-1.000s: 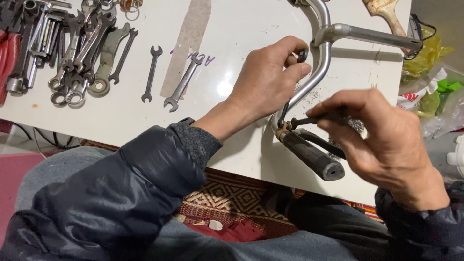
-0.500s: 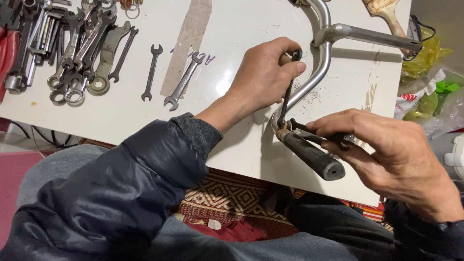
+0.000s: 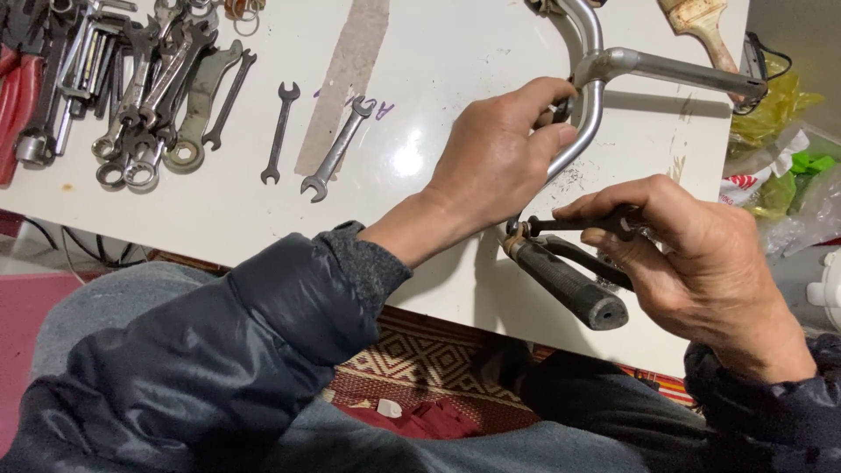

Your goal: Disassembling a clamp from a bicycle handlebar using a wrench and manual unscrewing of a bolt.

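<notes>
Handlebar (image 3: 589, 131): I saw it lying far right on the table (image 3: 455, 52).
Left hand (image 3: 499, 162): I wrapped it around the bend.
Right hand (image 3: 692, 254): pinched the brake lever (image 3: 574, 223) beside the grip (image 3: 569, 285).
Progress: lever looked mounted; remainder unclear.

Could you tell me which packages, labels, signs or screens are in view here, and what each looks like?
Yellow plastic bag: right of the table, crumpled, translucent.
White wrapper: below the yellow bag, crumpled, with red print.
Green wrapper: right edge, crumpled, bright green.
Handwritten mark: on the white tabletop beside a wrench, small, purple.
No screens or signs.
</notes>
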